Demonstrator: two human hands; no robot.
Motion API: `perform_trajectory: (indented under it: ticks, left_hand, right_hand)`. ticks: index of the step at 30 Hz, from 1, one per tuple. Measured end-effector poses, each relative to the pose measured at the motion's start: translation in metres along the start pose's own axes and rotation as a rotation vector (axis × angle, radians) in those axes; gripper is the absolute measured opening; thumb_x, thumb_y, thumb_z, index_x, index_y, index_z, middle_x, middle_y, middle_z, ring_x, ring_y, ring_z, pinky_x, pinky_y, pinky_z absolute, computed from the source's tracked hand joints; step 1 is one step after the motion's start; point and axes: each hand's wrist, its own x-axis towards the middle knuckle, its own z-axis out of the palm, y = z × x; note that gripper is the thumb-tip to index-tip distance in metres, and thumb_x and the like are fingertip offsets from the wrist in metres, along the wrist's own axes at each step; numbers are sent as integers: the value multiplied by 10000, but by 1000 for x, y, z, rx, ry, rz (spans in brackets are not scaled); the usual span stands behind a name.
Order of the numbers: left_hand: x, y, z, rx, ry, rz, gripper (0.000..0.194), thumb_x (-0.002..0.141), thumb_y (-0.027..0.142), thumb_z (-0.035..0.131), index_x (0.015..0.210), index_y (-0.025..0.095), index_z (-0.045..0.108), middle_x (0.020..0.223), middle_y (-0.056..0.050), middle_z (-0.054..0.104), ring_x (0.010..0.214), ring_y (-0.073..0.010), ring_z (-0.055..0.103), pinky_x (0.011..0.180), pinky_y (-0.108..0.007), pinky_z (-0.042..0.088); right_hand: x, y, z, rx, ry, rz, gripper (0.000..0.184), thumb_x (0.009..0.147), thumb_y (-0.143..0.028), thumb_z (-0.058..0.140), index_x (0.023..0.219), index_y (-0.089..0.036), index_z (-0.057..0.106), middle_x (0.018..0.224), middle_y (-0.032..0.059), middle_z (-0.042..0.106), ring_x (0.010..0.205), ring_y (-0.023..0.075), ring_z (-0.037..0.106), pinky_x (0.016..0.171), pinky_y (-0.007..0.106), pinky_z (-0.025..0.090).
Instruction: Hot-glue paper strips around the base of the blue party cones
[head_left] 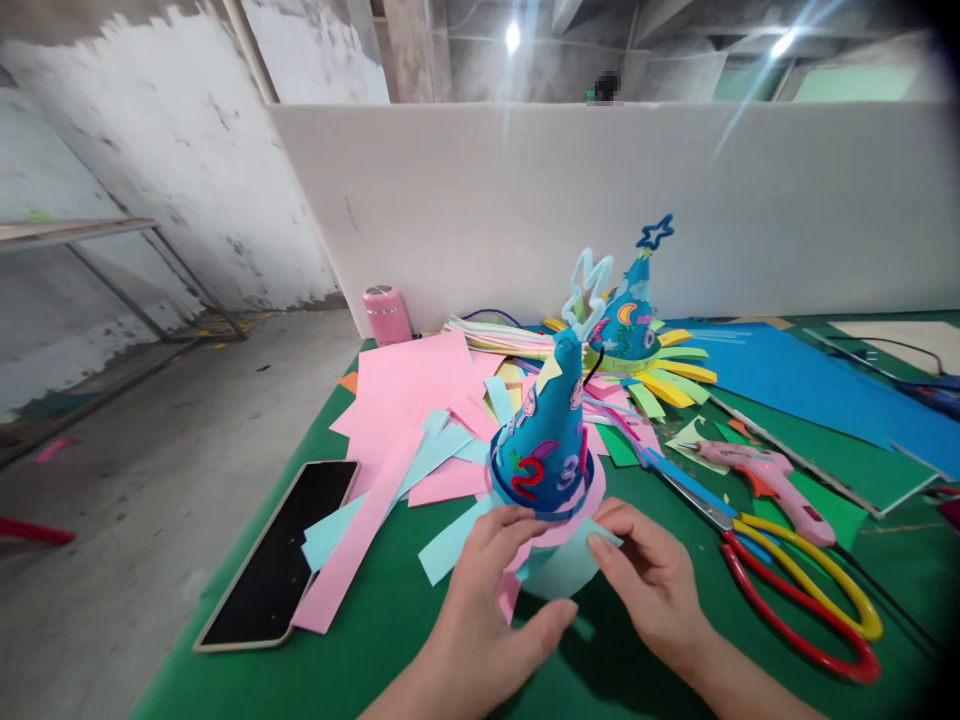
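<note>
A blue cone party hat (546, 430) stands upright in front of me, with a red 2, a pale 3, small stickers and a light blue pipe-cleaner shape (588, 290) at its tip. A pink paper ring and light blue strips lie around its base. My right hand (652, 575) pinches the end of a light blue paper strip (562, 565) at the hat's near side. Against the base and that strip rests my left hand (499, 590), its fingers stretched out and the thumb spread apart.
Behind stands another blue hat (630, 315) on yellow and green strips. To the right lie scissors (799, 600) and a pink glue gun (772, 475) with a cord. At left are a phone (281, 560), pink paper (409, 385) and a pink cylinder (387, 315). A white partition (465, 210) closes the back.
</note>
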Motion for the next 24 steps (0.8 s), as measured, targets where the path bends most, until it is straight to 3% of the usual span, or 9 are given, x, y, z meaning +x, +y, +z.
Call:
perform_trajectory:
  ticks: [2, 4, 7, 11, 16, 24]
  left_hand:
    - [4, 9, 2, -49, -47, -72, 256, 660, 256, 614, 887, 139, 593, 916, -94, 588, 862, -220, 531, 748, -296, 425]
    - [7, 14, 3, -81, -101, -142, 124, 717, 255, 553, 695, 137, 585, 670, -23, 558, 666, -154, 500, 633, -247, 401]
    - [7, 13, 4, -147, -125, -209, 241, 758, 270, 512, 558, 136, 515, 523, 42, 383, 534, -89, 354, 511, -204, 300]
    - [4, 7, 3, -269, -189, -333, 323, 747, 328, 545, 502, 140, 447, 493, 67, 255, 478, -61, 231, 439, -202, 184]
    - [1, 3, 3, -358, -220, -479, 289, 731, 370, 569, 608, 109, 592, 526, 13, 502, 471, -69, 378, 435, -188, 258]
    - [-1, -2, 3, -433, -104, -555, 343, 674, 449, 608, 561, 131, 550, 526, -22, 594, 501, -109, 520, 451, -188, 340]
  right_hand:
    - [-1, -4, 4, -24, -60, -28, 82, 788, -165, 485, 710, -183, 505, 648, 3, 460, 611, 129, 440, 558, 256, 347]
    - [0, -9, 9, -48, -89, -32, 75, 773, -168, 495, 701, -178, 511, 645, 5, 476, 607, 129, 453, 558, 257, 354]
    - [2, -17, 14, -94, -45, 27, 91, 750, -182, 519, 661, -172, 511, 616, -9, 468, 567, 111, 428, 529, 236, 339]
    - [6, -18, 16, -68, 83, 188, 158, 751, -223, 524, 609, -169, 480, 560, -34, 396, 517, 86, 357, 483, 215, 296]
    - [9, -9, 11, -25, 217, 258, 209, 786, -275, 494, 611, -172, 447, 545, -44, 347, 502, 80, 313, 469, 213, 275]
    - [9, -4, 6, 24, 400, 303, 228, 765, -305, 520, 595, -174, 443, 533, -55, 302, 487, 77, 281, 451, 210, 246]
